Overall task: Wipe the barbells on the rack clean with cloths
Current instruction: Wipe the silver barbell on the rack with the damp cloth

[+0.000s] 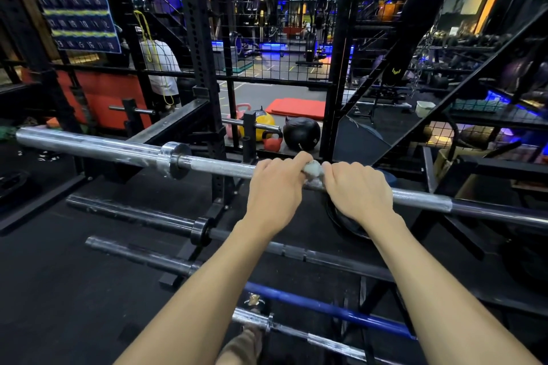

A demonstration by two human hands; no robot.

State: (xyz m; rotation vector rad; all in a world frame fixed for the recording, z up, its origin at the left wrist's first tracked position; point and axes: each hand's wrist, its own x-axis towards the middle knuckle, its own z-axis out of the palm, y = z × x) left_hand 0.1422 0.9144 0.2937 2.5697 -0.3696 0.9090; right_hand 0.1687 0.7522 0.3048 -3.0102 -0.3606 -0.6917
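Observation:
A long silver barbell [213, 167] lies across the rack at chest height, its sleeve and collar to the left. Both hands sit on its knurled shaft, side by side. My left hand [274, 190] and my right hand [357, 187] curl over the bar, and a small pale cloth [312, 169] shows between them, bunched on the shaft. How much of the cloth lies under either palm is hidden. Lower on the rack rest two dark barbells [166, 221], a blue bar [326, 308] and a chrome bar [296, 332].
Black rack uprights [197, 47] and a wire mesh fence stand just behind the bar. Kettlebells [271, 141], a black medicine ball [301, 133] and a red mat [298, 108] lie beyond. A person in a white shirt [158, 68] stands at the back left. Shelving fills the right.

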